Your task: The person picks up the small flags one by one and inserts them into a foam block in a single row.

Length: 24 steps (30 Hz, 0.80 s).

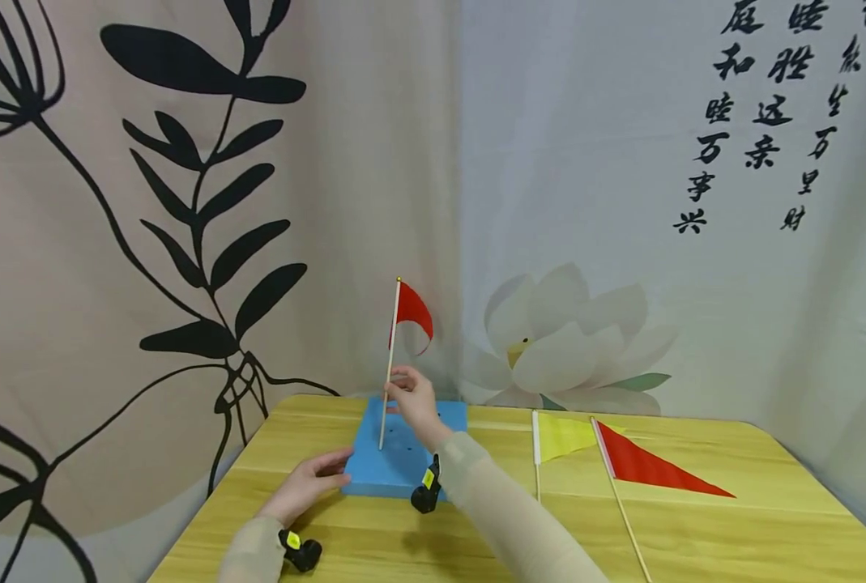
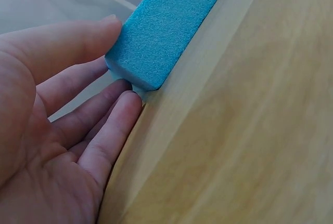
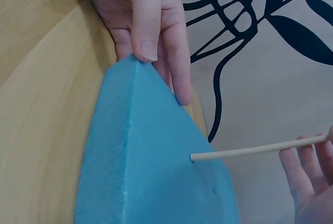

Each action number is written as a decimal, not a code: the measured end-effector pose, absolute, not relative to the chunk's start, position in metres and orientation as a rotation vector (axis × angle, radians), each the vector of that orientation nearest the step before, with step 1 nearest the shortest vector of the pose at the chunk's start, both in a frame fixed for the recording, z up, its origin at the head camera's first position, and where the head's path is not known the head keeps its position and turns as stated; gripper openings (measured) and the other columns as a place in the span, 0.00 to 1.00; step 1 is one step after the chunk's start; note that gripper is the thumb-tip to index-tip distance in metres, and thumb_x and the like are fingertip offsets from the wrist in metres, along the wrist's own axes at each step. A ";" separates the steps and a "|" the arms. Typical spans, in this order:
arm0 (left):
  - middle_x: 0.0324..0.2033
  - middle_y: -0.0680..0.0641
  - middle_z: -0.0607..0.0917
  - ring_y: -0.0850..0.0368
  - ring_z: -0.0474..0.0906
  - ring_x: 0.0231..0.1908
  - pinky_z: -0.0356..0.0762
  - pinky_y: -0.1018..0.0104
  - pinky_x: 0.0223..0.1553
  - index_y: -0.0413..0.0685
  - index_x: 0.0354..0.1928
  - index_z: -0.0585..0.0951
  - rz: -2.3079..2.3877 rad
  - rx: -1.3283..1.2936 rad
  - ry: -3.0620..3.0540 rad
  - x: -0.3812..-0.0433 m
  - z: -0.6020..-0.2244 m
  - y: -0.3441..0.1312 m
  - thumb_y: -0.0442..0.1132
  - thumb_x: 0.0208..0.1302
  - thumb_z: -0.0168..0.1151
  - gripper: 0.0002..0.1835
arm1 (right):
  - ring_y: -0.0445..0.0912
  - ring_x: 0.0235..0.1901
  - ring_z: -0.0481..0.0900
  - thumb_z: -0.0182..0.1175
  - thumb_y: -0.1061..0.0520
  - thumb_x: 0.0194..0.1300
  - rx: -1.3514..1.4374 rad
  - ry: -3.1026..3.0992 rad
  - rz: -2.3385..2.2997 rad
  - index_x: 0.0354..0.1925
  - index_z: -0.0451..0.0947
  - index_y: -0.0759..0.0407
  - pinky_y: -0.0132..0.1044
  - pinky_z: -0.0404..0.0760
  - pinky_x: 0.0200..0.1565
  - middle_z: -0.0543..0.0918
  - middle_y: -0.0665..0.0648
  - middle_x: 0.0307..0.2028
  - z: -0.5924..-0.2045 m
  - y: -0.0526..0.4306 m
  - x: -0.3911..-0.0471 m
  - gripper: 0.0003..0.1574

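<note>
Head view wide, forward and down — both wrist views close, steeply tilted, sharing the blue block (image 3: 156, 151)

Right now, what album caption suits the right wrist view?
Right hand holds a thin stick meeting the blue block; left hand touches its corner.

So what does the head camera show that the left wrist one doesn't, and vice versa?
Only the head view shows the black lettering, yellow flag and lying red flag.

Only the left wrist view shows the palm of the left hand.

Both show that hand at the blue block, the right hand, the pale stick and its red cloth.
</note>
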<state>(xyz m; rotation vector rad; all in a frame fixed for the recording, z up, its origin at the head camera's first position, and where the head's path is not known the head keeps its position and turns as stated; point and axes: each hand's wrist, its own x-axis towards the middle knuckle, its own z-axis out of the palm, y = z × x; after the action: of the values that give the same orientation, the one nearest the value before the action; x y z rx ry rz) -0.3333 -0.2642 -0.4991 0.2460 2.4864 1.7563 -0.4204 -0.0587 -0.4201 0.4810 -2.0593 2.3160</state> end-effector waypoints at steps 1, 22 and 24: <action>0.63 0.35 0.72 0.39 0.70 0.60 0.70 0.47 0.59 0.37 0.67 0.71 1.756 0.253 2.487 -0.334 -0.499 -0.264 0.46 0.64 0.66 0.33 | 0.63 0.42 0.82 0.59 0.63 0.69 0.479 -2.063 2.319 0.51 0.76 0.59 0.45 0.85 0.37 0.79 0.73 0.45 -0.421 -0.059 -0.421 0.12; 0.63 0.35 0.71 0.39 0.70 0.60 0.71 0.48 0.58 0.36 0.67 0.70 1.752 0.256 2.477 -0.335 -0.498 -0.265 0.45 0.65 0.65 0.33 | 0.67 0.44 0.80 0.57 0.66 0.70 0.626 -2.152 2.228 0.50 0.75 0.64 0.54 0.83 0.42 0.81 0.69 0.42 -0.423 -0.058 -0.408 0.11; 0.63 0.34 0.71 0.39 0.70 0.59 0.71 0.47 0.58 0.35 0.67 0.70 1.760 0.254 2.477 -0.334 -0.499 -0.265 0.44 0.65 0.65 0.32 | 0.67 0.44 0.80 0.57 0.65 0.69 0.634 -2.145 2.245 0.51 0.75 0.65 0.53 0.83 0.42 0.81 0.69 0.42 -0.431 -0.059 -0.413 0.12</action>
<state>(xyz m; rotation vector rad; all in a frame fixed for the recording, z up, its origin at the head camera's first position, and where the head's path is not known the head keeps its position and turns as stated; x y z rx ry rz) -0.3342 -0.2648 -0.4986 0.2538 2.4770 1.7601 -0.4132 -0.0589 -0.4309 0.6342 -2.1448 2.2452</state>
